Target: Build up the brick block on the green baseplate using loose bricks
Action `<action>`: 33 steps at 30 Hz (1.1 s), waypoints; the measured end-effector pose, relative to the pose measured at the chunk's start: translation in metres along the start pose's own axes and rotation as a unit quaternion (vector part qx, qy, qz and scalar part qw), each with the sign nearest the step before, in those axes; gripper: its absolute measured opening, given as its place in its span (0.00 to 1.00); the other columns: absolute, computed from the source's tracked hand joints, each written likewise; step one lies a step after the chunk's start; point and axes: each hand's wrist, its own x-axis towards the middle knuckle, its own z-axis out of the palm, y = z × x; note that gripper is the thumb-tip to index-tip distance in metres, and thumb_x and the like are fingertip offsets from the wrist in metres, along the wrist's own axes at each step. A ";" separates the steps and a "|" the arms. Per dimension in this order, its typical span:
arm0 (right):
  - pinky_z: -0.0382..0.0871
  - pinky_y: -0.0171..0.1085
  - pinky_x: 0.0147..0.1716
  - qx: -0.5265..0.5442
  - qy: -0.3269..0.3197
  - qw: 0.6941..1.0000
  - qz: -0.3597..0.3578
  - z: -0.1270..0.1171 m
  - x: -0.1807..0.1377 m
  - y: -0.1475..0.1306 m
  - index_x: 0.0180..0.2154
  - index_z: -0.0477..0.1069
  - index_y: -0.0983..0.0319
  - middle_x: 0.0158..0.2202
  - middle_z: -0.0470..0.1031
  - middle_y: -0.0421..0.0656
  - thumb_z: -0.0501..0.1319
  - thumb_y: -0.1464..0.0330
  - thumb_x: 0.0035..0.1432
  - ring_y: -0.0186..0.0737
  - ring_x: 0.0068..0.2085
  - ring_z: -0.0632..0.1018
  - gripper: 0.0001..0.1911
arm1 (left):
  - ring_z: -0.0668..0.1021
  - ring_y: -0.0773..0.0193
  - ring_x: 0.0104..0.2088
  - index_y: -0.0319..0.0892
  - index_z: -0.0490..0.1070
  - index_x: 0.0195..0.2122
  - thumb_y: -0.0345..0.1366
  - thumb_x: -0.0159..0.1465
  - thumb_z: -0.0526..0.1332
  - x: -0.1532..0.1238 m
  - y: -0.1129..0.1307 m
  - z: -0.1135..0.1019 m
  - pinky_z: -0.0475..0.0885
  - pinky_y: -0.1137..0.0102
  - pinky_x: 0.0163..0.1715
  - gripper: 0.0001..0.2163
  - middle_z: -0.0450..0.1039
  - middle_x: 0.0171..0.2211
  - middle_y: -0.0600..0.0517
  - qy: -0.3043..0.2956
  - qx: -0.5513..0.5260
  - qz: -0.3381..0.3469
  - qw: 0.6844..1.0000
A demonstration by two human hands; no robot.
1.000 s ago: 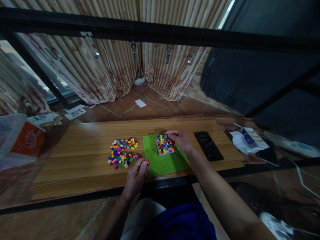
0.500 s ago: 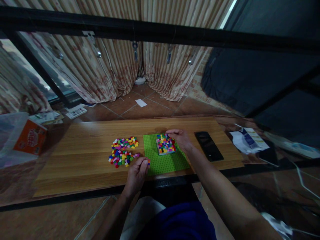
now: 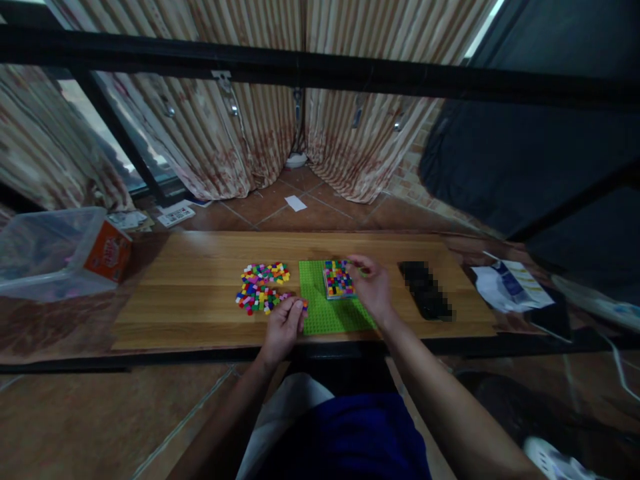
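My left hand (image 3: 284, 325) is closed in a pinch on small toy bricks (image 3: 305, 305), orange and purple at its fingertips, by the left edge of a green baseplate (image 3: 330, 320). On the plate stands a block built of many coloured bricks (image 3: 339, 280), with its top covered in mixed colours. My right hand (image 3: 371, 287) is at that block's right side, thumb and forefinger curled toward each other by its upper right corner. Whatever is between those fingertips is too small to make out. Loose coloured bricks (image 3: 260, 290) lie in a heap left of the plate.
A dark phone (image 3: 425, 290), partly pixelated, lies on the wooden table (image 3: 200, 287) to the right. On the left is a clear plastic bin (image 3: 55, 267) with an orange label. Beyond the table's right end are papers (image 3: 510, 283). A black bar (image 3: 320, 67) crosses above.
The view has shifted, so the table sits farther right and slightly higher. My right hand's fingers have curled at the block's upper right corner. My left hand keeps its pinch.
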 end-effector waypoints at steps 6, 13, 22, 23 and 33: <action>0.71 0.39 0.41 -0.043 -0.160 0.985 -0.051 0.018 -0.057 -0.027 0.40 0.77 0.58 0.38 0.79 0.43 0.61 0.67 0.58 0.39 0.37 0.77 0.08 | 0.66 0.72 0.17 0.39 0.74 0.38 0.53 0.63 0.58 0.001 -0.003 -0.002 0.62 0.75 0.18 0.19 0.68 0.21 0.56 -0.003 0.007 0.011 1.000; 0.71 0.39 0.41 -0.014 -0.195 0.981 0.003 0.041 -0.072 -0.022 0.37 0.78 0.58 0.36 0.80 0.42 0.62 0.69 0.57 0.40 0.37 0.78 0.07 | 0.65 0.71 0.19 0.39 0.74 0.34 0.48 0.66 0.55 0.000 0.000 -0.005 0.61 0.74 0.21 0.17 0.62 0.17 0.58 -0.033 0.041 0.047 0.997; 0.70 0.36 0.34 0.058 -0.198 0.977 0.061 0.041 -0.073 -0.017 0.30 0.76 0.60 0.28 0.78 0.40 0.62 0.66 0.55 0.38 0.31 0.77 0.06 | 0.64 0.72 0.18 0.42 0.66 0.31 0.45 0.65 0.58 -0.002 -0.001 -0.002 0.60 0.76 0.19 0.12 0.61 0.19 0.60 -0.034 0.013 0.024 0.999; 0.70 0.36 0.34 0.064 -0.201 0.975 0.065 0.041 -0.073 -0.016 0.30 0.76 0.60 0.28 0.78 0.40 0.62 0.66 0.55 0.37 0.30 0.77 0.06 | 0.64 0.73 0.18 0.42 0.66 0.30 0.45 0.65 0.58 -0.002 -0.001 -0.002 0.59 0.76 0.19 0.12 0.61 0.18 0.60 -0.039 0.016 0.023 0.999; 0.71 0.38 0.36 0.171 -0.126 0.971 0.108 0.027 -0.072 -0.014 0.35 0.78 0.58 0.31 0.79 0.39 0.66 0.62 0.51 0.38 0.33 0.77 0.09 | 0.63 0.75 0.16 0.41 0.66 0.32 0.46 0.64 0.58 -0.002 0.002 -0.003 0.57 0.77 0.17 0.13 0.64 0.20 0.59 -0.043 -0.008 -0.010 0.999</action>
